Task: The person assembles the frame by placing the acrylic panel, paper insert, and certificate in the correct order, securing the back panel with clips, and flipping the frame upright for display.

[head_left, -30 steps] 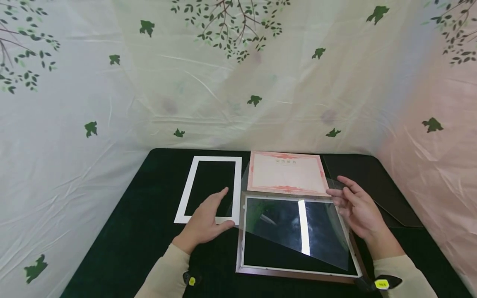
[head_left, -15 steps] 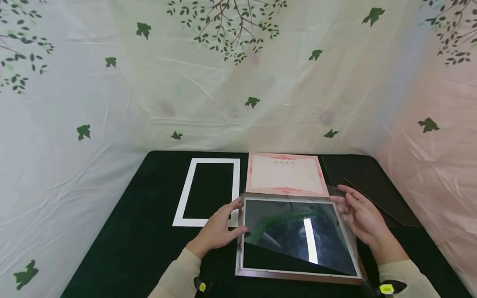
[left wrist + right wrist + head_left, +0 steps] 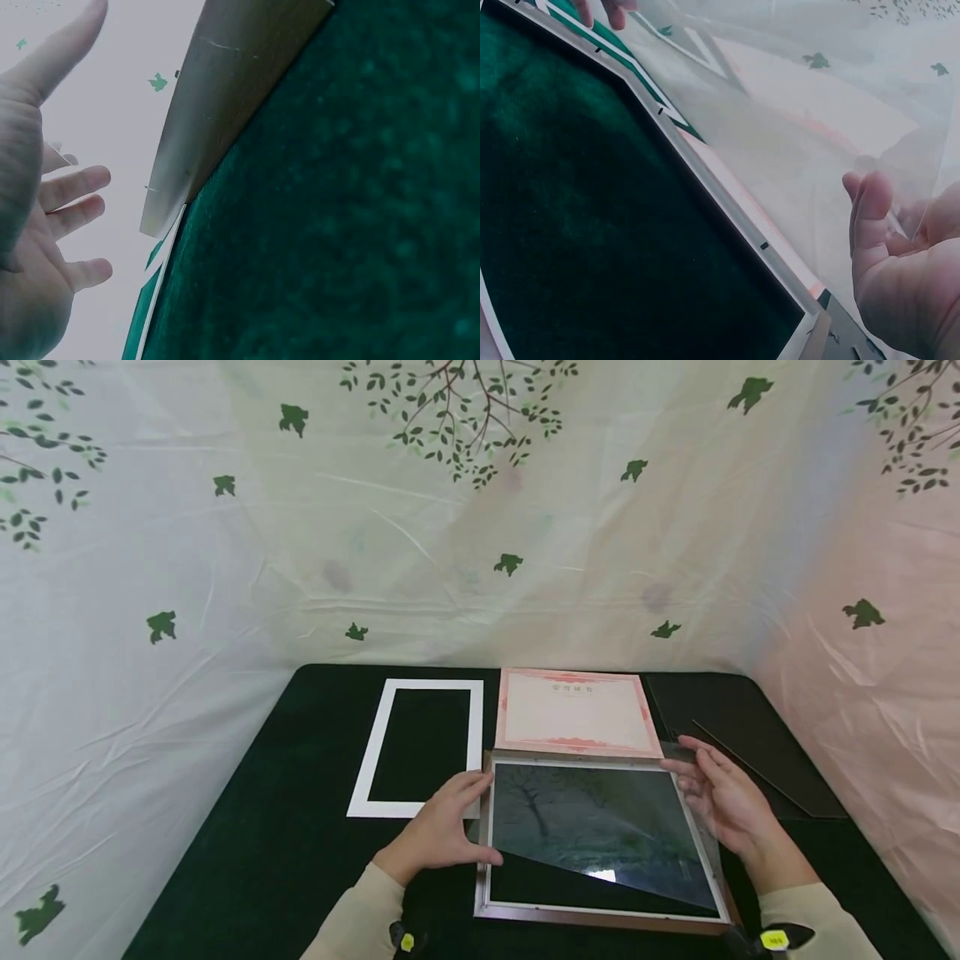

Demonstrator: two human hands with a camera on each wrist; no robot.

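Pinches the edge of a clear pane (image 3: 592,835) between curled fingers and thumb of the right hand (image 3: 723,797), right of centre; spreads the left hand (image 3: 442,827) at lower centre (hard to tell whether touching the pane). Holds it slanted over a picture frame (image 3: 570,912), lower right of centre, below a pink-bordered certificate (image 3: 577,714).

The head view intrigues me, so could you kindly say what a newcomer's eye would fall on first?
Probably the clear sheet, whose reflections and slanting edge show across the frame, with the right hand holding it at the right. Next, the pink-bordered paper stands out just beyond the frame, at the back of the dark green table. To that paper's left, the white rectangular border contrasts sharply with the table.
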